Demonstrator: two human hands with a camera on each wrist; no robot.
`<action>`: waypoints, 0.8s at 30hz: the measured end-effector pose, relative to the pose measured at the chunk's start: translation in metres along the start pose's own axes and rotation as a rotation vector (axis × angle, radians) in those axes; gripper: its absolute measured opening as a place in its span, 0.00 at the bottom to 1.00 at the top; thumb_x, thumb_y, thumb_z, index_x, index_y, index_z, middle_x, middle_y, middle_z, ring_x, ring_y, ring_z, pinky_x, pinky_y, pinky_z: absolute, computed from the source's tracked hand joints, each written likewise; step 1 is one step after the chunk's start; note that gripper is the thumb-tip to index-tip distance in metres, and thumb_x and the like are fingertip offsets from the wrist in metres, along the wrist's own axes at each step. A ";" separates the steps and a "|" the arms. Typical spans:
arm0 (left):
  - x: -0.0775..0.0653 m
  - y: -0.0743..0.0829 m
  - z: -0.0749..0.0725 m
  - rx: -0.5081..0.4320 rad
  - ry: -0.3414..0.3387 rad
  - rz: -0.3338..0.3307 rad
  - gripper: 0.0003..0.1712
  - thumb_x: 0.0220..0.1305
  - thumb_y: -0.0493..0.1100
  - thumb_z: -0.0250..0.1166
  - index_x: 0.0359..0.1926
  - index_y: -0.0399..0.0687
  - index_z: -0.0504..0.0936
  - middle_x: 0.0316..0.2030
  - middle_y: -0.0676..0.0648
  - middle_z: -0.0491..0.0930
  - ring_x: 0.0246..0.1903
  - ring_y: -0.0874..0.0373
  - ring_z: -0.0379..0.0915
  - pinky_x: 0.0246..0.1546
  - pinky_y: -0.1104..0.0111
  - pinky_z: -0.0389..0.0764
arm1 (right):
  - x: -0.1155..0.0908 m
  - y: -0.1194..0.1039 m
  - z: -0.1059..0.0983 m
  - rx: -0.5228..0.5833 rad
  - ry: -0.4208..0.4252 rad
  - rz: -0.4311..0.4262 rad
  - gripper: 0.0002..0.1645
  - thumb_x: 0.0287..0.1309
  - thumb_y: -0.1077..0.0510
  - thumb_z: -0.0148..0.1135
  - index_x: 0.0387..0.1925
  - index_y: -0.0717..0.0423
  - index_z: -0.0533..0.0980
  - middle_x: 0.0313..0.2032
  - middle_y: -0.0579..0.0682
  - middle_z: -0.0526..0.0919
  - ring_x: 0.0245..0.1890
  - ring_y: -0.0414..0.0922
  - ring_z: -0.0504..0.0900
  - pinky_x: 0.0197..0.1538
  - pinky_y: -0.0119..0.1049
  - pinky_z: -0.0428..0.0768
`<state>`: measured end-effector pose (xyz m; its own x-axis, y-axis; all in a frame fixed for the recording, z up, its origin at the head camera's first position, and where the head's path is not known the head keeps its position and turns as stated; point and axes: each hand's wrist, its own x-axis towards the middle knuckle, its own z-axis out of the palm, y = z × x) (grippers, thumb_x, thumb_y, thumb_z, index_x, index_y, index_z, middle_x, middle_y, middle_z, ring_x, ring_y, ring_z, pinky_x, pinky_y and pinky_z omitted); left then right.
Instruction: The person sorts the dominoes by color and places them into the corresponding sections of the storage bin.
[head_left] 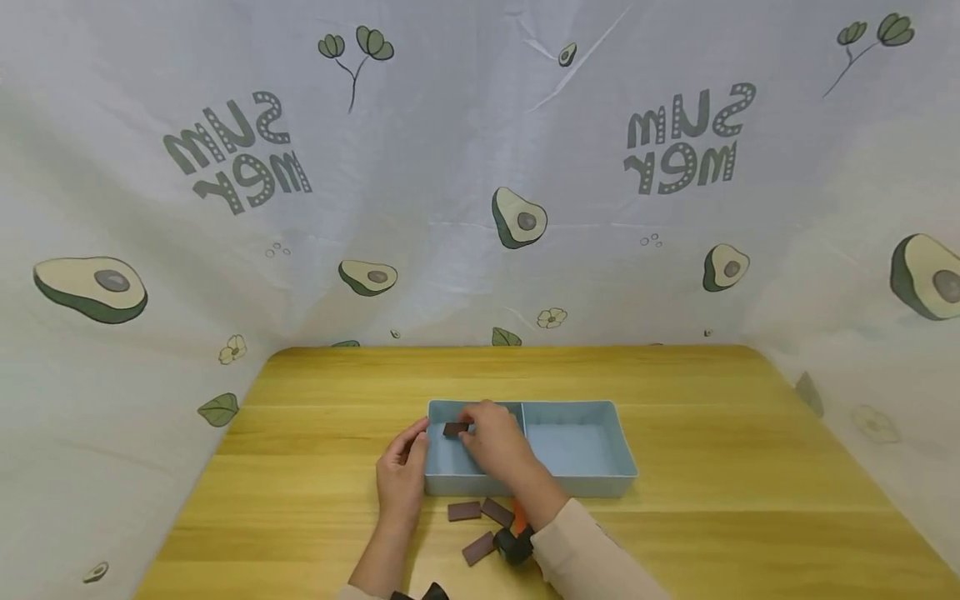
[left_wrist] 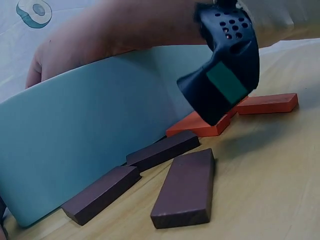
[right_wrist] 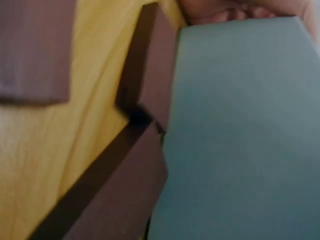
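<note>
A light blue box (head_left: 532,483) with two compartments sits on the table. Over its left compartment, my right hand (head_left: 498,442) pinches a dark brown block (head_left: 455,429) between thumb and fingers. My left hand (head_left: 401,479) rests against the outside of the box's left wall, fingers at the rim. In front of the box lie several more flat brown blocks, among them one (head_left: 464,511) near the wall and another (left_wrist: 185,190) closer to me. Orange blocks (left_wrist: 200,124) lie beside them, partly hidden under my right wrist in the head view.
The wooden table (head_left: 315,383) extends around the box. A printed curtain (head_left: 435,167) hangs behind and along both sides. A black wrist camera (head_left: 513,546) on my right arm hangs low over the loose blocks. The right compartment (head_left: 577,450) shows its bare floor.
</note>
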<state>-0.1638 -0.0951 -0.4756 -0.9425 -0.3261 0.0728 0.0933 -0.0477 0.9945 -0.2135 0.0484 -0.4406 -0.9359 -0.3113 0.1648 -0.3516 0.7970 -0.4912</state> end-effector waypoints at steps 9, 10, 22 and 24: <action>0.006 -0.018 0.000 -0.001 0.014 0.008 0.17 0.62 0.51 0.61 0.49 0.50 0.82 0.48 0.52 0.79 0.48 0.58 0.71 0.45 0.71 0.72 | 0.003 0.000 0.003 -0.035 0.007 0.067 0.10 0.50 0.58 0.69 0.36 0.52 0.80 0.35 0.46 0.82 0.36 0.44 0.79 0.35 0.37 0.78; 0.006 -0.018 0.000 0.000 0.016 0.004 0.16 0.62 0.51 0.61 0.48 0.51 0.82 0.48 0.53 0.79 0.48 0.59 0.72 0.45 0.71 0.72 | 0.003 0.000 0.004 -0.032 0.007 0.071 0.10 0.50 0.58 0.69 0.36 0.52 0.80 0.35 0.46 0.82 0.36 0.44 0.79 0.35 0.37 0.78; 0.006 -0.017 0.000 0.003 0.032 -0.008 0.14 0.62 0.50 0.62 0.46 0.53 0.83 0.45 0.55 0.80 0.46 0.60 0.72 0.44 0.70 0.72 | 0.003 0.005 0.004 0.098 -0.073 -0.003 0.05 0.51 0.61 0.66 0.28 0.50 0.77 0.25 0.39 0.76 0.27 0.37 0.74 0.30 0.32 0.74; 0.006 -0.017 0.001 0.007 0.035 -0.002 0.13 0.62 0.49 0.61 0.46 0.53 0.83 0.45 0.55 0.80 0.46 0.60 0.72 0.44 0.70 0.72 | 0.004 0.005 0.004 0.111 -0.082 -0.012 0.05 0.51 0.61 0.66 0.28 0.50 0.77 0.26 0.40 0.77 0.28 0.37 0.75 0.32 0.33 0.75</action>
<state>-0.1710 -0.0956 -0.4920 -0.9309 -0.3588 0.0681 0.0887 -0.0414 0.9952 -0.2187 0.0492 -0.4464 -0.9251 -0.3656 0.1026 -0.3539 0.7321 -0.5821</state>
